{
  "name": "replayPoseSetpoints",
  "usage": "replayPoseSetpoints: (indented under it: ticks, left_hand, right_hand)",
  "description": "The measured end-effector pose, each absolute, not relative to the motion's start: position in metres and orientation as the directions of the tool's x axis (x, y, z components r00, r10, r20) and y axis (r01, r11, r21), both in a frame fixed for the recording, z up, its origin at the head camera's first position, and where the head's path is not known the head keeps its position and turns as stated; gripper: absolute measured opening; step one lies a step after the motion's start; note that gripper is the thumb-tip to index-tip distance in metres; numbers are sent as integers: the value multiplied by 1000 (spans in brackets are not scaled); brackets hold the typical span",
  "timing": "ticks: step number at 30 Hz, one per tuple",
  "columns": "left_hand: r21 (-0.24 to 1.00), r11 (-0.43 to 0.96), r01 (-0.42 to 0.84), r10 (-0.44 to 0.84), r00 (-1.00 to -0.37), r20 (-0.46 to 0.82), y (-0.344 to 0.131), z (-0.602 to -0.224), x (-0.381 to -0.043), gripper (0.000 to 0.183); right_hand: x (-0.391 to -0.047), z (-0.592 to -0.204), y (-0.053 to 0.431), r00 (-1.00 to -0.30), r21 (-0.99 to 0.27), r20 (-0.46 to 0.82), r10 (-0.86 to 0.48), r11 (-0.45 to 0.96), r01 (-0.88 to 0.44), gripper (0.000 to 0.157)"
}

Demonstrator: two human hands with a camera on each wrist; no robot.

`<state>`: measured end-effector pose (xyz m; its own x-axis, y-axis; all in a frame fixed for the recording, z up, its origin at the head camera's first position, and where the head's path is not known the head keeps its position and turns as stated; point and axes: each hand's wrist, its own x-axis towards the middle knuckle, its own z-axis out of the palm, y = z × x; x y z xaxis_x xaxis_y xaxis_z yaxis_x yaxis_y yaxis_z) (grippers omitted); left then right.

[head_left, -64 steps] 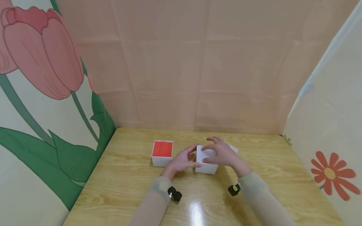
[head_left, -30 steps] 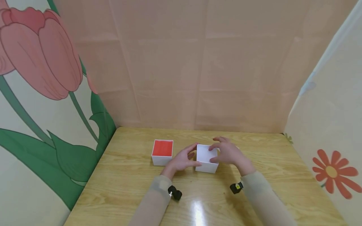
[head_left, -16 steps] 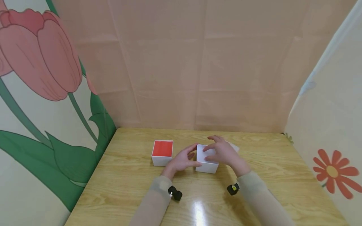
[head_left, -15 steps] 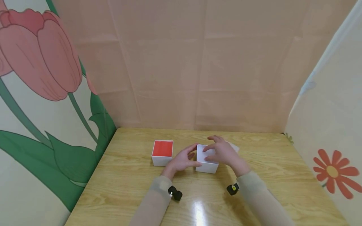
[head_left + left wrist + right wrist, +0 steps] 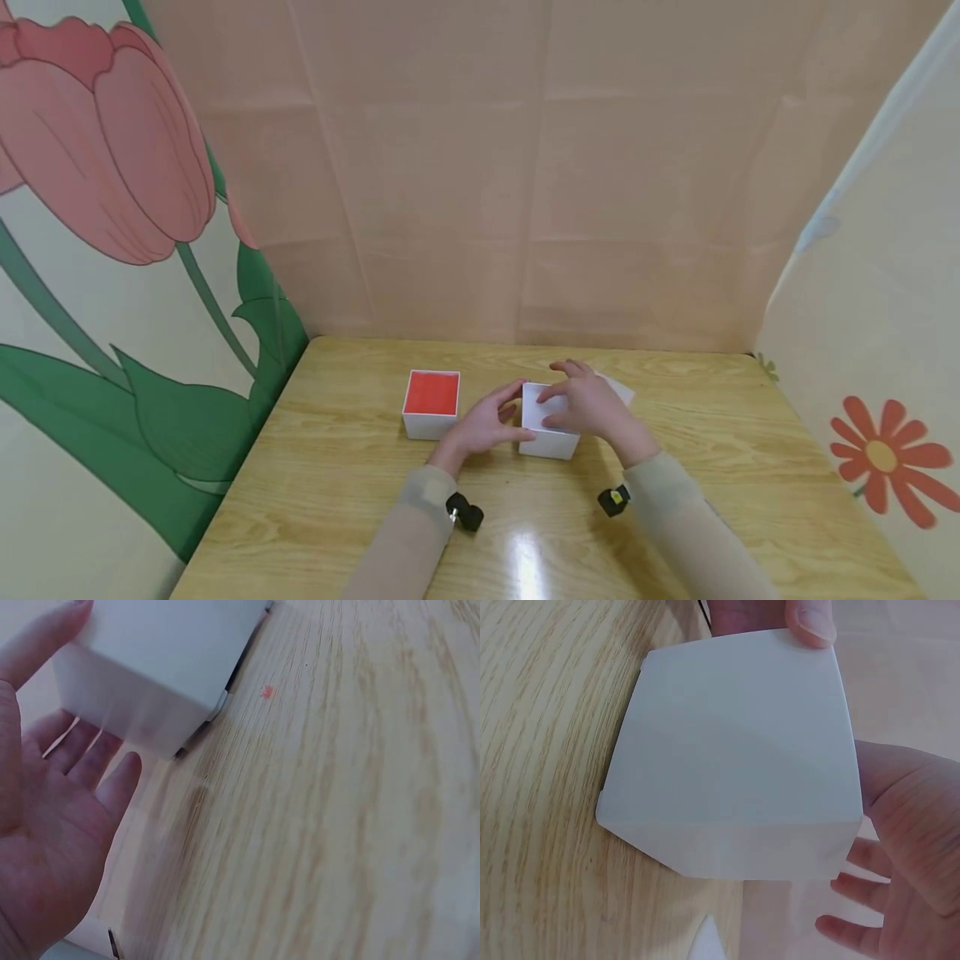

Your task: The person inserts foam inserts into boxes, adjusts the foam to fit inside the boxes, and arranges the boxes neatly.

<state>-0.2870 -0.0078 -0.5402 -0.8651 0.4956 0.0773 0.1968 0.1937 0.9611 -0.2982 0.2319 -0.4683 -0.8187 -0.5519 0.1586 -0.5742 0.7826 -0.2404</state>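
Note:
My left hand (image 5: pixel 483 425) grips the left side of a small white box (image 5: pixel 547 445), its thumb on the front wall and a finger at the back corner. In the right wrist view the thumb tip (image 5: pixel 816 622) sits on the rim. My right hand (image 5: pixel 588 407) reaches over the box's right side. Its thumb and index fingertips are spread apart over the white inside; nothing shows between them. The right wrist view has several of its fingers outside the box wall. What lies under the fingertips is partly hidden.
Left of the hands stands a second white box (image 5: pixel 431 427) with a red top face (image 5: pixel 432 392). A flat white piece (image 5: pixel 621 390) shows behind my right hand. Both boxes are on the wooden table (image 5: pixel 360 517), before a pink cloth backdrop (image 5: pixel 450 208).
My right hand has shifted leftward, back over the inside of the box, from the right rim a second ago. The flat white piece shows again behind it. My left hand and both boxes stay put.

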Motion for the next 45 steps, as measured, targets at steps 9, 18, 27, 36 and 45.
replayPoseSetpoints:
  ticks: [9,18,27,36,45]
  left_hand:
    - [963,166,213,498,-861,105,-6,-539,-287,102]
    - [966,195,171,471,-880,61,-13,-541,-281,103]
    - [962,214,167,467,-883,49,-24,-542,-284,103]
    - [963,196,184,470,-880,73,-24,-543,-280,103]
    - [953,216,213,495,-865,81,-18,-543,-281,105]
  right_hand:
    - [-306,-476,262,-871,-473,204,-448,734,-488,37]
    - [-321,-500,321,-971,-602,152,-186,762,-240,79]
    - [-340,-546,330,-978,-502,59,-199,841,-201,119]
    - [-335,-544,318,-986,-427,-19,-165,893,-141,114]
    - [-332,-537,323,-990,-410,-72,-123,908,-83,110]
